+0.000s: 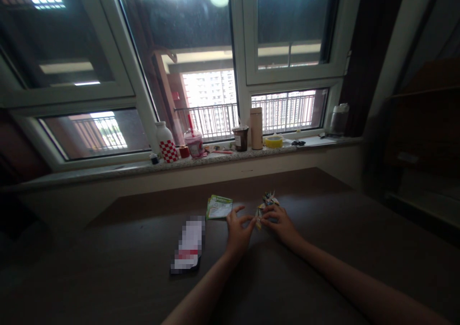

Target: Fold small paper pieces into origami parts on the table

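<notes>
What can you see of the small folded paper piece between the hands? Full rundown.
The folded paper piece is small, multicoloured and patterned, looking like creased printed paper with pointed flaps at the far end. It lies low on the dark table, right of the green packet. The left hand pinches its near end; the right hand rests on it. Finer detail is blurred.

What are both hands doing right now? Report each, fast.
Left hand: fingers pinched on the small folded paper piece.
Right hand: pinching the same paper piece from the other side.
</notes>
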Tool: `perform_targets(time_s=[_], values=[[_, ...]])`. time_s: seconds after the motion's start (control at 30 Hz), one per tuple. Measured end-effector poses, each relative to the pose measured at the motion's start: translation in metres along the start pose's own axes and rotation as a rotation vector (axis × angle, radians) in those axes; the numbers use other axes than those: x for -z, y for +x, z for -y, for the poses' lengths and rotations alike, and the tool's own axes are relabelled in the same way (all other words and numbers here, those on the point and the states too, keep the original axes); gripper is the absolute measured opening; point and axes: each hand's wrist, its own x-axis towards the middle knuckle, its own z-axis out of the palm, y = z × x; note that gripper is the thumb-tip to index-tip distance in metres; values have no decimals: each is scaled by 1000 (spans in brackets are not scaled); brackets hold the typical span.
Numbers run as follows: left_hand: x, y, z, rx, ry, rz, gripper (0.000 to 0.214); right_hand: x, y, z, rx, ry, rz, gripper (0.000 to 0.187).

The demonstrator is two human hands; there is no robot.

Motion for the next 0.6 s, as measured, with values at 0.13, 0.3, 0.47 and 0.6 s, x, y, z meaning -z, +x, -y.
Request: perform_targets(time_s=[0.13, 0.3, 0.47, 0.6], values=[[-2, 1, 2, 25, 0, -8, 14, 0, 1, -2, 14, 15, -23, 28], [-2, 0, 1, 26, -17, -12, 11, 0, 1, 1, 19, 20, -26, 28], [0, -1, -2, 27, -11, -14, 3, 0, -1, 5, 33, -1, -21, 25], [-1, -4, -6, -14, -9, 9, 2, -2, -5, 10, 65, -32, 13, 22]])
